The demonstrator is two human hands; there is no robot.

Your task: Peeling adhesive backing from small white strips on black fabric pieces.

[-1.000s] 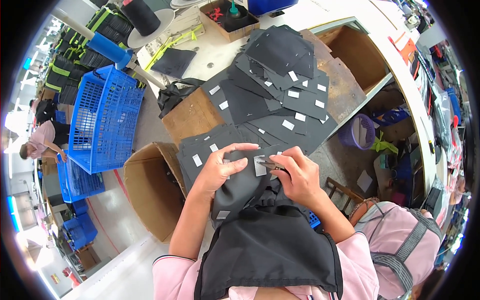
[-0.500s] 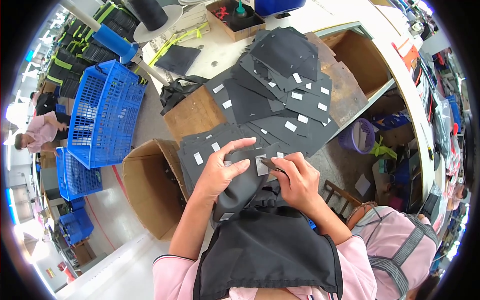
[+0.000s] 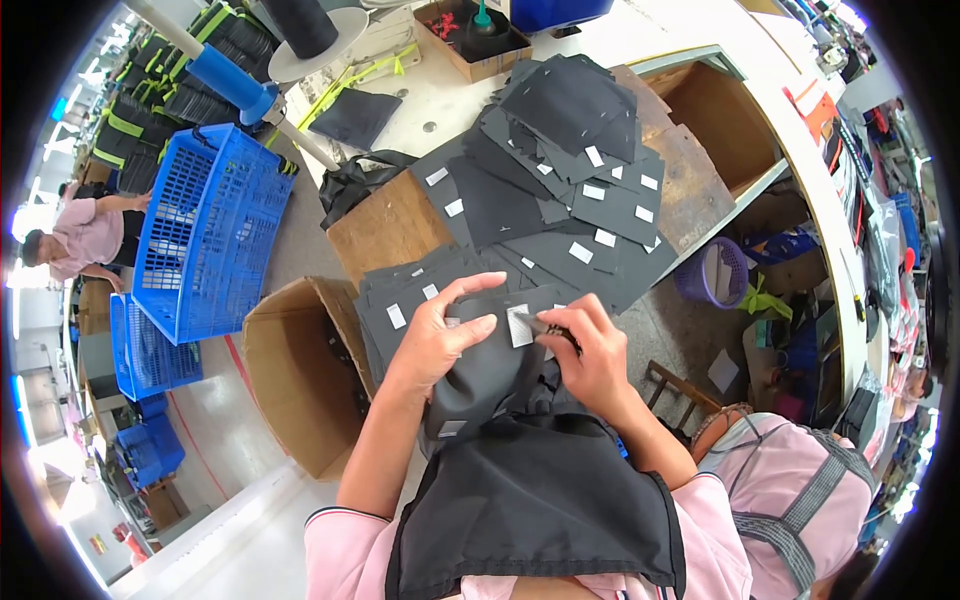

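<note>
My left hand (image 3: 437,337) is closed on a black fabric panel (image 3: 490,362), thumb in front, forefinger stretched along its top edge. The panel bends down toward my black apron (image 3: 535,500). A white label (image 3: 520,326) sits on it near its upper right. Just right of that label, my right hand (image 3: 592,348) grips dark thread snips (image 3: 543,326), their tips at the label's edge. Whether the blades are parted is too small to tell. Behind my hands lies a spread pile of similar black panels (image 3: 575,190), many with white labels.
An open cardboard box (image 3: 285,375) stands left of my hands, with blue plastic crates (image 3: 205,235) beyond. A purple basket (image 3: 712,272) is under the table at right. Close on my right sits a person in pink (image 3: 800,490); another person (image 3: 85,235) stands far left by the crates.
My right hand with the snips has shifted slightly left and turned a little. My left hand keeps its hold on the panel. The person far left has reached an arm out to the crate.
</note>
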